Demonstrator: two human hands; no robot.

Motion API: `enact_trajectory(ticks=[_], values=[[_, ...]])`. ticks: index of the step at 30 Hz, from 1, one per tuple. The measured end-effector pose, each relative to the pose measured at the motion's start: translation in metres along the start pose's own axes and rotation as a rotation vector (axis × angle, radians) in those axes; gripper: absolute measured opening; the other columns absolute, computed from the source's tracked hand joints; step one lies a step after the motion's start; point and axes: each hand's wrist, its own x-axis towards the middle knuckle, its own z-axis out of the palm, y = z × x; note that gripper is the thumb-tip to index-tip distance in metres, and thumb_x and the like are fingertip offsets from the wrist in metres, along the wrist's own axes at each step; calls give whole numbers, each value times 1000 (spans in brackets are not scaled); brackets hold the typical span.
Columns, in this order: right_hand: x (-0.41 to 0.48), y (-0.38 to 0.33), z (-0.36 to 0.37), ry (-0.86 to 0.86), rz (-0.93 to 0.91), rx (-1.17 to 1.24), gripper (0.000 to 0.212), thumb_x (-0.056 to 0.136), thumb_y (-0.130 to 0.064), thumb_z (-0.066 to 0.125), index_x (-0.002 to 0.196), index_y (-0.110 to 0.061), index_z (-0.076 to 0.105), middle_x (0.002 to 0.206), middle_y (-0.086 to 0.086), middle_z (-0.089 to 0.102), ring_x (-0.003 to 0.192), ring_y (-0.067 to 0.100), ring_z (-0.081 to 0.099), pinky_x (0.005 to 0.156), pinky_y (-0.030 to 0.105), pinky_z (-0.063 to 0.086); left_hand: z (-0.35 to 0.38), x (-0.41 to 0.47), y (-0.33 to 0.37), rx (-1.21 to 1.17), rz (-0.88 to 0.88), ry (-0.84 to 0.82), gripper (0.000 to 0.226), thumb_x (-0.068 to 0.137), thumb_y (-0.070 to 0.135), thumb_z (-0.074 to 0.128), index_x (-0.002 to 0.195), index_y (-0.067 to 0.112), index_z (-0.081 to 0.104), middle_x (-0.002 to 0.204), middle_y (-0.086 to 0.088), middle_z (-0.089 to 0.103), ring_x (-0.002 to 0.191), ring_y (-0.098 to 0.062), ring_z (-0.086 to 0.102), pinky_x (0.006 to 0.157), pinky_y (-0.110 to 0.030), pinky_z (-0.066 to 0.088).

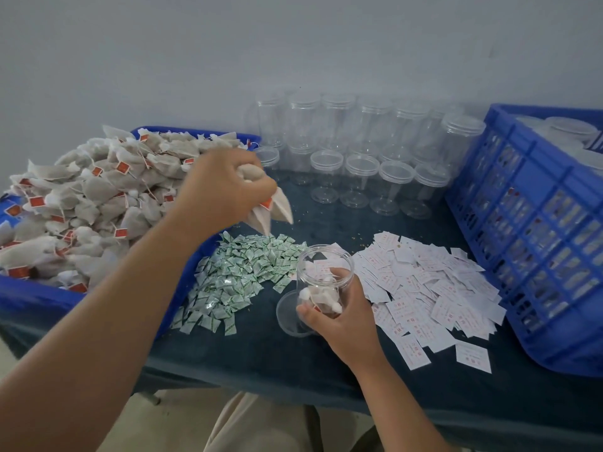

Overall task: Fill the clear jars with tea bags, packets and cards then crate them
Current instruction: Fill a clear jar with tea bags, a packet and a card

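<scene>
My left hand grips a bunch of tea bags in the air, between the heap of tea bags in the blue tray and the jar. My right hand holds a clear open jar, tilted, above the dark table; a few tea bags lie inside it. A clear lid lies on the table beside that jar. Green-and-white packets are piled in the middle. White cards are spread to the right.
Several empty clear jars with lids stand at the back against the wall. A blue slatted crate with filled jars occupies the right side. The blue tray fills the left. The table's front edge is near my body.
</scene>
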Motion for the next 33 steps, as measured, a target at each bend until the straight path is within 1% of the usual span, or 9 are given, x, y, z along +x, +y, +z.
enact_trajectory(ticks=[7,10,13,17,22,26,28,30,33], values=[[-3,-6,0,14,-42,-21,79,65,-74,90,131,-50,53,123,-25,71,112,0,71,85,15,56,71,-24,20,48,30,-237,16,79,27,69,65,21,63,62,4,64,57,-14,57,54,-28,45],[-2,-7,0,24,-54,-27,72,67,-68,93,125,-52,54,120,-24,72,109,1,72,82,13,56,79,-25,14,287,108,-461,18,86,39,67,71,31,64,69,10,66,68,-13,62,56,-26,40],[-1,-5,0,20,-65,-44,71,67,-63,94,123,-55,52,119,-23,72,107,2,72,81,16,58,79,-26,8,380,161,-604,34,91,67,62,76,37,64,72,15,65,70,-6,62,59,-26,40],[-1,-3,-1,28,-63,-22,70,68,-58,94,125,-52,54,120,-24,72,108,1,72,83,15,56,70,-23,8,150,43,-437,44,93,76,50,83,36,65,73,18,68,66,0,65,60,-25,46],[-1,-3,-2,15,-57,-26,69,69,-59,92,125,-55,52,121,-27,71,109,-1,71,84,16,55,20,-6,-17,152,35,-195,31,92,62,65,83,33,66,71,20,68,48,1,58,42,-14,42],[-1,-1,-3,19,-49,-4,70,69,-59,92,126,-53,53,122,-25,72,110,0,71,86,22,55,-34,11,-77,421,-191,45,37,90,65,63,79,30,65,72,15,67,64,-10,61,59,-31,48],[0,0,-3,20,-45,14,71,69,-58,92,128,-49,55,123,-22,72,112,2,72,89,27,57,-48,14,-111,560,-321,84,40,93,63,62,78,26,63,72,6,65,65,-15,57,58,-32,42],[0,0,-3,18,-45,22,71,69,-60,92,128,-49,55,123,-22,73,112,2,72,90,28,57,-50,13,-138,720,-464,-76,48,98,57,61,77,14,67,73,-2,67,68,-19,58,63,-35,45],[-1,-1,-2,13,-46,20,73,69,-60,92,131,-44,56,124,-22,72,113,1,71,91,28,57,-46,-3,-166,767,-692,-351,43,99,49,64,105,8,76,105,-14,73,96,-31,67,93,-45,56]])
